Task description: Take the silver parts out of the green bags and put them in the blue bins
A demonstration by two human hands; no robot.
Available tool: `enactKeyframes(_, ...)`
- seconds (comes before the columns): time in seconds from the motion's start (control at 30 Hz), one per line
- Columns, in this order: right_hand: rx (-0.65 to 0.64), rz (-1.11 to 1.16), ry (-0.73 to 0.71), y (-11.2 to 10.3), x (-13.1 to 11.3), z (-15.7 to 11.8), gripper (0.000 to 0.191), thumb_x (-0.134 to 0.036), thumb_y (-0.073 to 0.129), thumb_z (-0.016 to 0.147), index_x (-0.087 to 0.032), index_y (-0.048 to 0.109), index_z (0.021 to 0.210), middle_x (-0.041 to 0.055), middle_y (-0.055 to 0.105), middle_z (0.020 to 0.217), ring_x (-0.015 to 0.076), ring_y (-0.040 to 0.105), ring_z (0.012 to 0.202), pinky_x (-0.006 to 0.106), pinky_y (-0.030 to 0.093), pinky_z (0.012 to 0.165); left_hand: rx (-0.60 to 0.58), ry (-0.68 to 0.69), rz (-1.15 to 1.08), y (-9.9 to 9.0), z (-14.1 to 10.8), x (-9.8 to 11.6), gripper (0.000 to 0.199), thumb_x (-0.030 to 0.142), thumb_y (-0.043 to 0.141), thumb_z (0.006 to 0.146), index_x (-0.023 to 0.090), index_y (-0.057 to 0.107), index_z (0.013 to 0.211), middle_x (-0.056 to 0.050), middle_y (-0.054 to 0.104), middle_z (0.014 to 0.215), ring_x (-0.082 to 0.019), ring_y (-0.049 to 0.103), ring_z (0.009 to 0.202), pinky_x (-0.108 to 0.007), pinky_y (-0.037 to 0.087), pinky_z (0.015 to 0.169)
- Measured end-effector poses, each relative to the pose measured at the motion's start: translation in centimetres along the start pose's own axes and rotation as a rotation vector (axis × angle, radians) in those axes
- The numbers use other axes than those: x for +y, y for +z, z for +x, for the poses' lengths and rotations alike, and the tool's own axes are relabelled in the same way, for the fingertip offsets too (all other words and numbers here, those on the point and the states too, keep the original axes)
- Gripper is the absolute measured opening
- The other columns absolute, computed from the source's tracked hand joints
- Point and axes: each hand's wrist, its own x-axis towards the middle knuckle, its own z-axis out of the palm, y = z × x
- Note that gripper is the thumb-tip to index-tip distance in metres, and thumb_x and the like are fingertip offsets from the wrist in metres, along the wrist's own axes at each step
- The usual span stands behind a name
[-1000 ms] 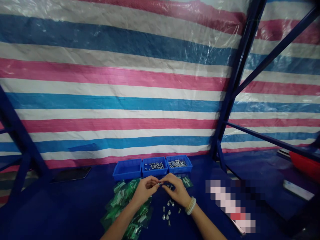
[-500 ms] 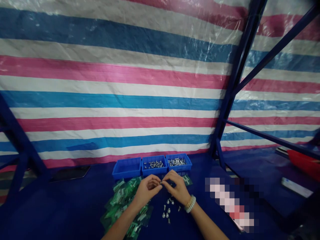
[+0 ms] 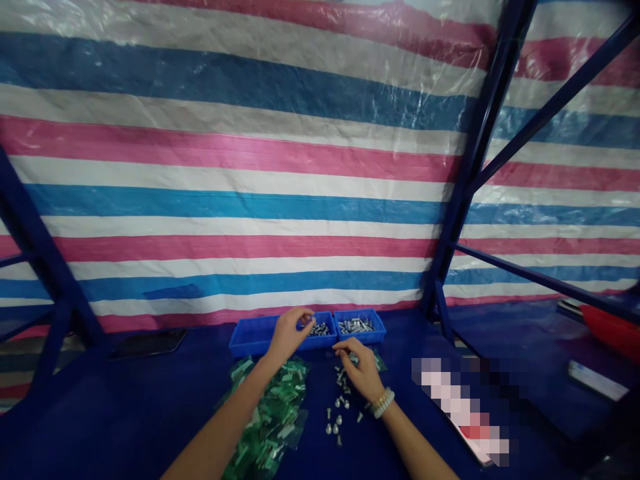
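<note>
My left hand (image 3: 290,333) is over the middle blue bin (image 3: 320,345), which holds small metal screws (image 3: 319,329). Its thumb and forefinger are closed together, and whatever lies between them is too small to make out. Lower and to the right, my right hand (image 3: 365,373) hovers above the table with its fingertips pinched in front of the bins; I cannot make out what they hold. Loose metal screws (image 3: 339,420) lie scattered on the blue table beside and below this hand. Under my left forearm spreads a pile of green-tinted small plastic bags (image 3: 275,420) with pale pieces inside.
The right blue bin (image 3: 360,338) contains longer metal pieces, and a left blue bin (image 3: 250,343) adjoins the middle one. A dark phone (image 3: 150,343) lies at the left. Blue metal posts (image 3: 450,233) stand before the striped sheet (image 3: 250,153). A blurred-out pinkish object (image 3: 460,413) lies right.
My left hand has moved up and away from my right hand, to the middle bin. The right hand has shifted slightly down and right, and more loose screws show beside it.
</note>
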Motion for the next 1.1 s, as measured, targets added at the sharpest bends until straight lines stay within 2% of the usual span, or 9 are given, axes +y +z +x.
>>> enactKeyframes(0.1, 0.036, -0.025, 0.001, -0.2, 0.6, 0.0, 0.021, -0.016, 0.048, 0.087, -0.020, 0.068, 0.090, 0.0035, 0.066, 0.076, 0.0183, 0.063, 0.073, 0.029, 0.048, 0.069, 0.040, -0.024, 0.013, -1.4, 2.0, -1.1, 0.030, 0.026, 0.064, 0.077, 0.017, 0.061, 0.105, -0.005, 0.068, 0.089, -0.018, 0.064, 0.074, -0.032, 0.052, 0.073)
enactKeyframes(0.2, 0.079, -0.046, 0.004, -0.4, 1.2, -0.1, 0.020, -0.018, 0.048, 0.087, -0.019, 0.068, 0.090, 0.0035, 0.066, 0.076, 0.0184, 0.063, 0.072, 0.030, 0.048, 0.069, 0.075, -0.062, 0.073, -4.3, 0.5, -1.7, 0.036, 0.032, 0.062, 0.079, 0.018, 0.058, 0.111, -0.006, 0.068, 0.095, -0.019, 0.065, 0.082, -0.034, 0.051, 0.080)
enactKeyframes(0.3, 0.135, -0.062, 0.017, -0.6, 1.6, -0.1, 0.020, -0.019, 0.048, 0.087, -0.019, 0.067, 0.089, 0.0038, 0.067, 0.077, 0.0190, 0.063, 0.073, 0.031, 0.049, 0.071, -0.020, -0.082, 0.213, -7.9, -4.1, -2.5, 0.051, 0.041, 0.064, 0.078, 0.019, 0.053, 0.123, -0.008, 0.065, 0.110, -0.025, 0.062, 0.101, -0.040, 0.048, 0.091)
enactKeyframes(0.4, 0.181, -0.075, 0.021, -0.8, 1.8, 0.0, 0.019, -0.019, 0.048, 0.087, -0.019, 0.067, 0.088, 0.0040, 0.067, 0.079, 0.0196, 0.063, 0.076, 0.032, 0.049, 0.073, -0.241, -0.127, 0.347, -10.5, -10.2, -3.4, 0.061, 0.049, 0.057, 0.083, 0.024, 0.042, 0.137, -0.011, 0.053, 0.133, -0.030, 0.050, 0.121, -0.044, 0.043, 0.098)
enactKeyframes(0.5, 0.211, -0.079, 0.023, -0.9, 2.0, 0.0, 0.019, -0.019, 0.047, 0.086, -0.018, 0.066, 0.087, 0.0042, 0.067, 0.079, 0.0198, 0.063, 0.077, 0.032, 0.049, 0.074, -0.444, -0.144, 0.465, -11.1, -15.1, -3.9, 0.078, 0.062, 0.056, 0.078, 0.033, 0.029, 0.144, -0.011, 0.035, 0.149, -0.039, 0.035, 0.132, -0.055, 0.036, 0.101)
enactKeyframes(0.6, 0.214, -0.077, 0.029, -0.9, 2.2, -0.1, 0.019, -0.020, 0.047, 0.086, -0.018, 0.066, 0.087, 0.0044, 0.067, 0.080, 0.0201, 0.063, 0.077, 0.033, 0.049, 0.074, -0.543, -0.127, 0.511, -10.3, -17.3, -3.2, 0.094, 0.073, 0.056, 0.068, 0.035, 0.020, 0.146, -0.011, 0.021, 0.155, -0.045, 0.021, 0.137, -0.064, 0.026, 0.103)
enactKeyframes(0.7, 0.203, -0.080, 0.035, -0.8, 2.5, -0.3, 0.019, -0.020, 0.047, 0.086, -0.019, 0.066, 0.088, 0.0045, 0.067, 0.080, 0.0205, 0.063, 0.077, 0.034, 0.050, 0.075, -0.567, -0.098, 0.458, -9.3, -17.2, -1.8, 0.095, 0.074, 0.058, 0.067, 0.036, 0.021, 0.146, -0.009, 0.017, 0.156, -0.045, 0.019, 0.137, -0.064, 0.022, 0.105)
enactKeyframes(0.87, 0.190, -0.078, 0.050, -0.7, 2.8, -0.4, 0.019, -0.020, 0.048, 0.086, -0.019, 0.067, 0.086, 0.0053, 0.068, 0.080, 0.0212, 0.063, 0.076, 0.035, 0.050, 0.074, -0.616, -0.025, 0.311, -8.2, -15.0, 0.1, 0.079, 0.065, 0.060, 0.073, 0.038, 0.032, 0.142, -0.005, 0.020, 0.155, -0.041, 0.020, 0.138, -0.059, 0.026, 0.107)
enactKeyframes(1.1, 0.196, -0.090, 0.047, -0.8, 2.8, -0.3, 0.020, -0.019, 0.047, 0.084, -0.018, 0.067, 0.086, 0.0044, 0.067, 0.078, 0.0200, 0.063, 0.074, 0.034, 0.050, 0.073, -0.609, 0.151, 0.262, -8.0, -11.9, -0.9, 0.059, 0.050, 0.055, 0.085, 0.039, 0.035, 0.140, -0.003, 0.035, 0.150, -0.033, 0.028, 0.137, -0.053, 0.022, 0.110)
